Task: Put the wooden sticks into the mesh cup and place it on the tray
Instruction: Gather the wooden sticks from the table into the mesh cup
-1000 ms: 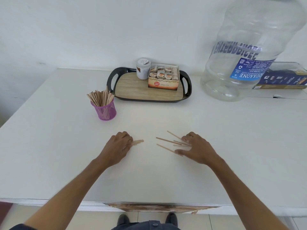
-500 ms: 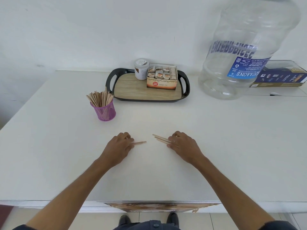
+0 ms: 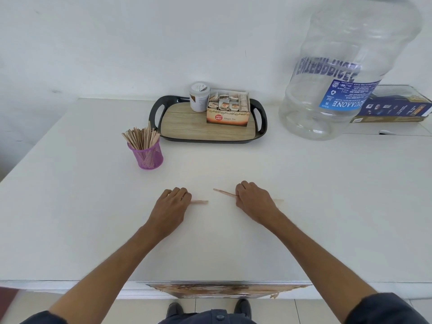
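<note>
Both hands lay knuckles-up on the white bench (image 3: 327, 195), fingers curled under, so the grips were largely hidden. The left hand (image 3: 171, 206) pinched thin flat wooden sticks (image 3: 199, 202), only their tips showing; the right hand (image 3: 254, 201) closed round a second bundle (image 3: 225, 192) poking out at both sides. The purple wire-mesh cup (image 3: 148, 155), bristling with sticks, stood beside the black-rimmed, wood-grain tray (image 3: 205, 129). A clear plastic water jug (image 3: 346, 66) was cut off at the top
</note>
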The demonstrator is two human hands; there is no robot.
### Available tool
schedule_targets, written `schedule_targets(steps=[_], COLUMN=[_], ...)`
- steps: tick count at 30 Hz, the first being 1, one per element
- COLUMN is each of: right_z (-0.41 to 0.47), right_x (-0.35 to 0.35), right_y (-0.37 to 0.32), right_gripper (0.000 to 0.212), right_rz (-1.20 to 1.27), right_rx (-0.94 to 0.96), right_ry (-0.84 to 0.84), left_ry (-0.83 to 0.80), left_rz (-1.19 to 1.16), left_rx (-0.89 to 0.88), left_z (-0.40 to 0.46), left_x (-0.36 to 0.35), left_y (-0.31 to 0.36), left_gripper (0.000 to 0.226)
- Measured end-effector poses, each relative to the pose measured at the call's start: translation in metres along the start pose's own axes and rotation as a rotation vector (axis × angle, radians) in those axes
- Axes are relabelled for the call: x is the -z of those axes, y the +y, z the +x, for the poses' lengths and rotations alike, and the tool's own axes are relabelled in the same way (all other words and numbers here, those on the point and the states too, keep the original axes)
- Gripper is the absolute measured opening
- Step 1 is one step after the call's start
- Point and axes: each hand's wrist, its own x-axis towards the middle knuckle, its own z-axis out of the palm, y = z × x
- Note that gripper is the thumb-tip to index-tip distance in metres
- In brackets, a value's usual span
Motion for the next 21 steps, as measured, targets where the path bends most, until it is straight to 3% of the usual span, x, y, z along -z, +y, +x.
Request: schedule_targets(steps=[9,15,21], right_z=[0.002,0.007,0.013], right_x=[0.000,0.001,0.016], right_y=[0.004,0.003,0.016], right_gripper=[0.022,0.021,0.015], right_rz=[0.177,0.263,0.687], right_rx=[0.069,0.063,-0.058], right_ry=[-0.027,-0.019,0.079], left_ry=[0.002,-0.039,-0.005], left_rz=[-0.027,0.037,-0.092], left_rx=[-0.039,0.040,0.144], left_z=[-0.001,0.003,0.007], left_x=[-0.003,0.002,0.001], left_y=[0.001,0.009,0.006], left_gripper=[0.028,0.032,0.028])
